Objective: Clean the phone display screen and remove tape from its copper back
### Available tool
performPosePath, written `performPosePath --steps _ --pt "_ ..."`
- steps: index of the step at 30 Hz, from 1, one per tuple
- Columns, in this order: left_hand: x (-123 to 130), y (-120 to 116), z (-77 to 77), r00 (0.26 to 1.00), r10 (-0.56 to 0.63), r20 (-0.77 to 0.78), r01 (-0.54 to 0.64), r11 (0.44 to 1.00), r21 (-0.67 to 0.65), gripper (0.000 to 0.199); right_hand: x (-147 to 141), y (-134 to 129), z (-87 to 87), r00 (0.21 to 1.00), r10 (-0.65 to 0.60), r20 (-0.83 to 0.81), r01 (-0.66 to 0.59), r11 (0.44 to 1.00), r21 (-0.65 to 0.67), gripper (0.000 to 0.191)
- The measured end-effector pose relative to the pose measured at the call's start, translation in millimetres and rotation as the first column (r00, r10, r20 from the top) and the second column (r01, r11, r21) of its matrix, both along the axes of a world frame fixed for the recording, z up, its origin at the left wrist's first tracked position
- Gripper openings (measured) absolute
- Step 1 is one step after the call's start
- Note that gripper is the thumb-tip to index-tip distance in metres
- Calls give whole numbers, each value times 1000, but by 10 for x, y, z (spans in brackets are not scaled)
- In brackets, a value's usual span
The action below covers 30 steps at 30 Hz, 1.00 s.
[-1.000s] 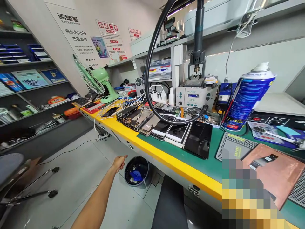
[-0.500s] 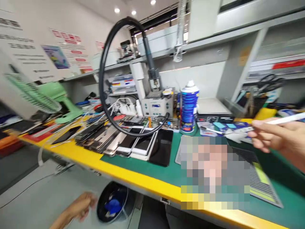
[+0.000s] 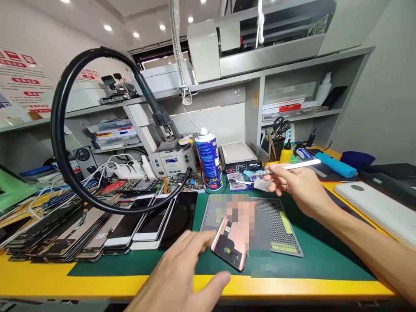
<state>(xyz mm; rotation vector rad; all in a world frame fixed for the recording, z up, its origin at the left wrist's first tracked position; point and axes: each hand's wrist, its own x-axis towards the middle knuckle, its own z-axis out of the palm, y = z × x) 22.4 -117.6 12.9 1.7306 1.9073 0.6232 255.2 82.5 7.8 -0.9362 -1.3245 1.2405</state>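
A white pen-shaped tool [image 3: 302, 165] is held in my right hand [image 3: 294, 182], above the far right part of the green mat. Its front end points left, and I cannot make out its tip. My left hand [image 3: 182, 271] has its fingers spread and holds nothing. Its fingertips are at the left edge of a phone screen panel [image 3: 228, 249]; whether they touch it I cannot tell. Pinkish metal and a black flex cable show on the panel, which lies tilted on a grey perforated pad [image 3: 286, 242]. A blurred patch hides the panel's upper part and some of the pad.
Stacked phone screens [image 3: 81, 234] lie at the left, under the looping black hose [image 3: 56, 125] of a soldering station [image 3: 172, 162]. A blue spray can [image 3: 209, 160] stands behind the pad. Beside it sits a hot plate [image 3: 240, 156]. A white phone-like slab [image 3: 373, 208] lies right.
The view has swung right and nearer the bench. My left hand has come up from below the bench edge to the panel. My right hand still holds the white tool.
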Motion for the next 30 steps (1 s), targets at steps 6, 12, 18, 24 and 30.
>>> performPosePath --steps 6,12,18,24,30 --pt "478 588 29 949 -109 -297 127 991 40 63 36 66 -59 998 -66 15 65 996 68 32" --pt "566 655 34 927 -43 -372 52 999 13 53 4 70 -89 996 -78 37 73 991 111 32" --pt "542 649 54 937 47 -347 -23 997 73 66 -11 67 -158 998 -32 47 25 991 131 34" --pt "526 626 -90 909 182 -375 -44 937 348 70 -18 -23 -49 995 102 11 -102 995 -16 35" --pt "600 683 -299 907 161 -389 26 901 433 71 -44 -81 -57 969 240 -62 -247 956 -156 42"
